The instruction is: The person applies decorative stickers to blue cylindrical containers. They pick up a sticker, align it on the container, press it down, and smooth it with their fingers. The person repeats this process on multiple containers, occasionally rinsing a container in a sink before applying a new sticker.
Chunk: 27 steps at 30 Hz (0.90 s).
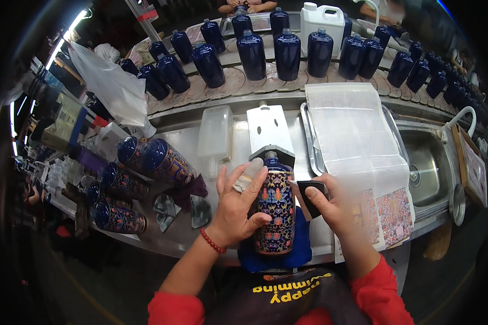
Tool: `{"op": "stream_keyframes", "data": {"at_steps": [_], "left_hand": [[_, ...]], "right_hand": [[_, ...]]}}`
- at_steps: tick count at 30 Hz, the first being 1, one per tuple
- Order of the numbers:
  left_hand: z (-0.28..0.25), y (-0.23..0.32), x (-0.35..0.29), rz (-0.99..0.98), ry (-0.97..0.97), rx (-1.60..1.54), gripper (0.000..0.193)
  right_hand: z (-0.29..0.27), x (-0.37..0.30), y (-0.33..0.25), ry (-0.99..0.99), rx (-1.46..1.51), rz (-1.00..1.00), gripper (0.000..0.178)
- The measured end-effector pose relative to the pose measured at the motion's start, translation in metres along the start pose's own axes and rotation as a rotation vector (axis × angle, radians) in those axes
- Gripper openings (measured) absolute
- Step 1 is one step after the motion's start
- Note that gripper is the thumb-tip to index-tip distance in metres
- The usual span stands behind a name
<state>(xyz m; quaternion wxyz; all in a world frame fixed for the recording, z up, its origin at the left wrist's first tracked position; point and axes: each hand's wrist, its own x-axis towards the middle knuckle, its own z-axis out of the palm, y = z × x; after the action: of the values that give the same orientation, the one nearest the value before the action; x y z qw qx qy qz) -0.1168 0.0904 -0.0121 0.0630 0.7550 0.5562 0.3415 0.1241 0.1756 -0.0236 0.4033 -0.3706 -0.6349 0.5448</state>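
A dark blue bottle with a colourful floral pattern [275, 211] lies in front of me, its neck toward a dark angled holder [279, 153] and its base toward me. My left hand [236, 203] rests against the bottle's left side with fingers spread and thumb on the pattern. A whitish wrap [248, 177] covers one of its fingers. In my right hand [333, 205] is a flat black scraper [311, 199], pinched between thumb and fingers at the bottle's right edge. Blue cloth [303, 238] lies under the bottle.
Plain blue bottles [253, 57] line the curved conveyor beyond. Patterned bottles [168, 162] lie at left, near dark scraper pieces [200, 211]. White sheets [352, 130] cover a metal tray, with printed floral sheets [394, 215] below. A sink [428, 168] is at right; other people sit opposite.
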Motion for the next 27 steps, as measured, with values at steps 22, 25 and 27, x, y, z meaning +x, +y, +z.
{"op": "stream_keyframes", "data": {"at_steps": [22, 25, 27], "left_hand": [[0.017, 0.045, -0.127, -0.138, 0.233, -0.039, 0.061], [0.025, 0.042, -0.125, -0.095, 0.172, 0.047, 0.057], [0.026, 0.045, -0.124, -0.043, 0.164, 0.109, 0.056]], "right_hand": [[0.011, -0.048, -0.015, -0.545, -0.271, -0.798, 0.025], [0.005, -0.047, -0.007, -0.3, -0.327, -0.565, 0.029], [0.0, -0.049, -0.001, -0.262, -0.37, -0.581, 0.028]]}}
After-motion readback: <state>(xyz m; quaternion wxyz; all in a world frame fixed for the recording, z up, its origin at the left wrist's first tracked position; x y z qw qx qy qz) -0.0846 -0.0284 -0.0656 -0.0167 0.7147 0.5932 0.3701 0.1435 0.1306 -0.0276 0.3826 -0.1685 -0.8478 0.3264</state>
